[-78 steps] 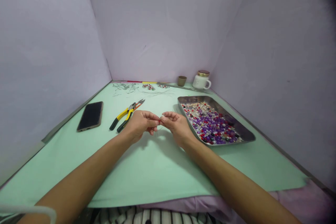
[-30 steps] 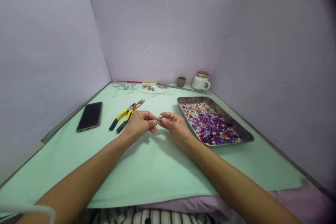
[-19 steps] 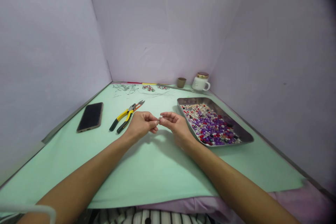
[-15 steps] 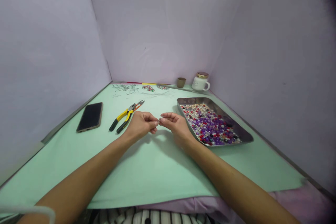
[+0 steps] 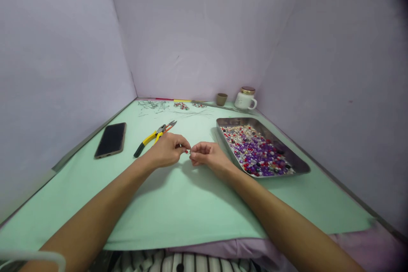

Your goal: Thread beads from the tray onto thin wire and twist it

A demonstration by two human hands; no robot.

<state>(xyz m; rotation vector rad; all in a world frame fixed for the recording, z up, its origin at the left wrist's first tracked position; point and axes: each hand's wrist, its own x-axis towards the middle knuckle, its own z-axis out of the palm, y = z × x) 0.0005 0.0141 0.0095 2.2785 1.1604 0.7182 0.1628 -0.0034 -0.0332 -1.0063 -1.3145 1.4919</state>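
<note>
Over the middle of the green tabletop, my left hand (image 5: 168,151) and my right hand (image 5: 211,158) meet with thumbs and fingertips pinched together. Between the two pinches shows a small beaded piece (image 5: 187,151) with a red bead and a pale, shiny part. Its finer details are too small to make out, and the fingers hide the rest. Yellow-and-black pliers (image 5: 149,138) lie just beyond my left hand, which covers part of one handle. To the right of my right hand stands a metal tray (image 5: 296,165) of mixed purple, red, white and black beads (image 5: 258,153).
A dark phone (image 5: 111,140) lies at the left. Along the back are wire pieces (image 5: 153,105), small beaded clusters (image 5: 181,106), a brown cup (image 5: 222,99) and a white lidded mug (image 5: 245,100). Pale walls enclose the table on three sides.
Both hands have shifted slightly left and down, and my left hand has turned more palm-down. The red bead now shows between the fingertips. My left hand covers more of the pliers.
</note>
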